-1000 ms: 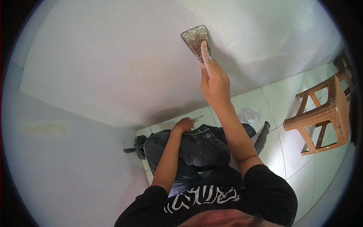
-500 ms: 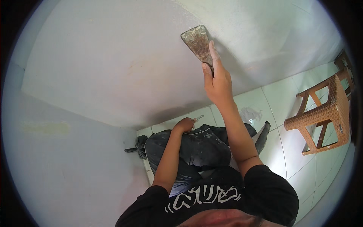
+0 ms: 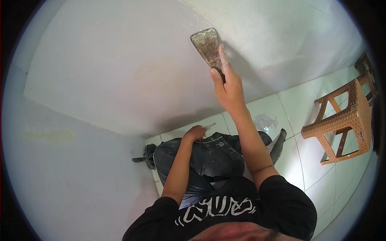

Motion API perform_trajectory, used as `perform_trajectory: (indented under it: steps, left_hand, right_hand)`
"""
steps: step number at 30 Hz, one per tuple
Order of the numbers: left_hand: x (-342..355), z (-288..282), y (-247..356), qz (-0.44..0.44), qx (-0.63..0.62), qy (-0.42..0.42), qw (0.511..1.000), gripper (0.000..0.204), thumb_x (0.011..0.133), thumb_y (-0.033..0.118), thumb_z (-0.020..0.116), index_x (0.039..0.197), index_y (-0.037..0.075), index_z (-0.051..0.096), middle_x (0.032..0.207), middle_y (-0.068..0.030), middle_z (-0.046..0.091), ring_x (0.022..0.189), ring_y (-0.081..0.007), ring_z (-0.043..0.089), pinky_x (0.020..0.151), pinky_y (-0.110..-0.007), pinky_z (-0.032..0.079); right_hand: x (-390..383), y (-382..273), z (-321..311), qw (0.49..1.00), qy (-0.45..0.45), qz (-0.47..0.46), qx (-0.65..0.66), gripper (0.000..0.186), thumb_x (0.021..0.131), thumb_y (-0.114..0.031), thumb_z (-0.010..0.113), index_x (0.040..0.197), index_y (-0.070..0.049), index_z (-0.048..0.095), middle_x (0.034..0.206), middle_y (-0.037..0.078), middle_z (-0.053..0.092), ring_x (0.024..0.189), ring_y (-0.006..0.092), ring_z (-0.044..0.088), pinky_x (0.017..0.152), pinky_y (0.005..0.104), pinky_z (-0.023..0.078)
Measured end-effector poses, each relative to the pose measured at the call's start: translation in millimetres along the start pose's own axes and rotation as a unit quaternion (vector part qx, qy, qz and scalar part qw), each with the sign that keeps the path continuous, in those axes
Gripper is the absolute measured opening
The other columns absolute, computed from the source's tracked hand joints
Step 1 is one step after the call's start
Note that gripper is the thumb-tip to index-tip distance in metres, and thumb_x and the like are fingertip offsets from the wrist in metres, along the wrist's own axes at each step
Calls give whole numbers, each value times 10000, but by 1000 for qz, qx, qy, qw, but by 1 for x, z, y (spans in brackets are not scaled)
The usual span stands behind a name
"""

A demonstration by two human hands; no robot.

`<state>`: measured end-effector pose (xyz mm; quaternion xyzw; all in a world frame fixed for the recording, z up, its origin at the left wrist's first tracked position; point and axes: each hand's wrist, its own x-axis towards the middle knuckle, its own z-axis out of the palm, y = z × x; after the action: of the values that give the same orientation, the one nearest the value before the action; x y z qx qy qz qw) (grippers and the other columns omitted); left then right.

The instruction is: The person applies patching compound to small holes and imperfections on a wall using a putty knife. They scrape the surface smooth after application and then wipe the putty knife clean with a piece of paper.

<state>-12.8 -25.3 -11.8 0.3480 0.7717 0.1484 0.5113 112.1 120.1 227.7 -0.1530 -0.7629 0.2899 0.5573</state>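
Note:
My right hand (image 3: pixel 228 88) grips a rusty, plaster-stained scraper (image 3: pixel 205 43), forefinger stretched along its side. The broad blade lies against the pale wall (image 3: pixel 120 48), close to a patch of lighter, rough coating (image 3: pixel 201 10). Lower down, my left hand (image 3: pixel 196 132) rests by my dark, paint-marked trousers (image 3: pixel 209 156), its fingers closed round a thin, light-coloured stick (image 3: pixel 210 125) whose kind I cannot make out.
A woven-pattern brown plastic stool (image 3: pixel 348 120) stands at the right on white floor tiles (image 3: pixel 297 160). A black plastic bag (image 3: pixel 146 158) sits in the corner at the left, beside an adjoining wall (image 3: pixel 80 172). A whitish smear (image 3: pixel 265 122) marks the floor.
My right hand went slightly right and down, then a little left again; the scraper's blade now sits slightly left of where it was. My left hand has stayed in place.

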Motion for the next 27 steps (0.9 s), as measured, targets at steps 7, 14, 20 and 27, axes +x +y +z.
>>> perform_trajectory:
  steps: [7, 14, 20, 27]
  left_hand:
    - [-2, -1, 1, -9, 2, -1, 1000, 575, 1010, 477, 449, 853, -29, 674, 735, -152, 672, 605, -235, 623, 607, -384, 500]
    - [7, 2, -10, 2, -10, 5, 1000, 567, 1010, 464, 448, 871, -33, 684, 720, -152, 668, 607, -242, 623, 607, -393, 496]
    - [6, 2, -6, -3, 5, 6, 1000, 570, 1008, 469, 448, 832, -25, 670, 709, -147, 662, 605, -241, 620, 612, -396, 495]
    - [4, 2, -4, 13, 1, 5, 1000, 574, 1006, 479, 449, 823, -21, 665, 710, -148, 662, 605, -243, 619, 619, -389, 499]
  right_hand:
    - [-2, -5, -5, 985, -1, 145, 91, 403, 974, -184, 607, 1321, 1, 518, 890, 163, 689, 714, 234, 652, 671, 339, 506]
    - [-1, 5, -13, 985, -55, 92, 136, 280, 967, -155, 594, 1197, 5, 569, 692, 68, 562, 572, 136, 525, 565, 288, 426]
    - [-1, -14, -14, 959, -87, 171, 209, 283, 973, -154, 595, 1214, -8, 573, 659, 40, 543, 532, 73, 498, 508, 261, 394]
    - [-7, 7, -12, 926, -85, 177, 324, 307, 968, -187, 622, 1216, -6, 603, 677, -13, 569, 520, 32, 470, 472, 220, 361]
